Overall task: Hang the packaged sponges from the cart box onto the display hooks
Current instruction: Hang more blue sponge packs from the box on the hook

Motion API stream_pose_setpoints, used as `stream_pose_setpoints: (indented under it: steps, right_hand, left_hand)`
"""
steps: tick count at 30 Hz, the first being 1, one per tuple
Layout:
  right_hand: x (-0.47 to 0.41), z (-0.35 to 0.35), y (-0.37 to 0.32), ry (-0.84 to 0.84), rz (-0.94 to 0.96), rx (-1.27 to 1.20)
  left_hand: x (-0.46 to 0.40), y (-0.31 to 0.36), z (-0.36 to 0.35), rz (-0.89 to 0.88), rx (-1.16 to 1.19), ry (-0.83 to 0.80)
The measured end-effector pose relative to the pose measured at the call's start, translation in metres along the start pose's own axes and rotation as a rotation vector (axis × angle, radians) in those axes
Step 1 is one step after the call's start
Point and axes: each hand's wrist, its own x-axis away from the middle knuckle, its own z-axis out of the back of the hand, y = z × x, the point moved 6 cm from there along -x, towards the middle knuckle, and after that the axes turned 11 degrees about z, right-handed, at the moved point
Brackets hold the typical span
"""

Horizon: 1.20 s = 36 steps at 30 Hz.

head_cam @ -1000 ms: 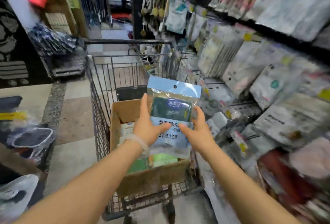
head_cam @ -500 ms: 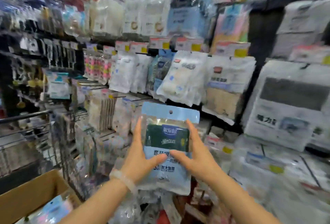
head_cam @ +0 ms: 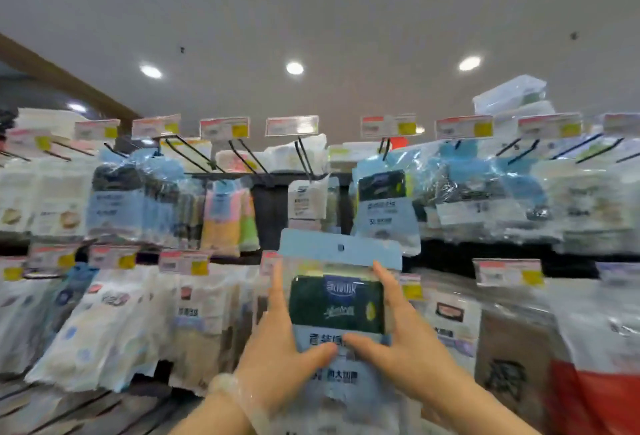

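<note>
Both hands grip one sponge pack (head_cam: 337, 310) upright: left hand (head_cam: 277, 355) on its left edge, right hand (head_cam: 401, 348) on its right. Its hang hole (head_cam: 340, 247) faces up, below the matching packs (head_cam: 382, 206) on the upper hook (head_cam: 385, 148), up and slightly right.

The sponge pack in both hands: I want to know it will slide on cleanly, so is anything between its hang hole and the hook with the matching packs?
Nothing visible blocks it. The sponge pack is below the matching packs, whose hook has an open front end.
</note>
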Motion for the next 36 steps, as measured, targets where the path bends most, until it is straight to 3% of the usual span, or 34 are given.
stream_pose_setpoints:
  steps: [3, 9, 16, 24, 36]
  right_hand:
    - [-0.02, 0.044, -0.003, 0.029, 0.041, 0.122]
    - [-0.067, 0.089, 0.011, 0.042, -0.036, 0.143]
    - [-0.138, 0.123, 0.03, 0.157, -0.08, 0.168]
    - [-0.186, 0.155, 0.043, 0.255, -0.176, 0.18]
    - [-0.202, 0.149, 0.053, 0.215, -0.297, 0.319]
  left_hand:
    - [-0.023, 0.042, -0.015, -0.054, 0.006, -0.001]
    - [-0.078, 0.088, -0.024, -0.126, -0.118, -0.039]
    - [-0.161, 0.103, -0.026, -0.127, 0.049, -0.123]
    - [-0.228, 0.133, -0.037, -0.228, 0.064, -0.153]
    - [-0.26, 0.124, -0.046, -0.184, -0.03, -0.229]
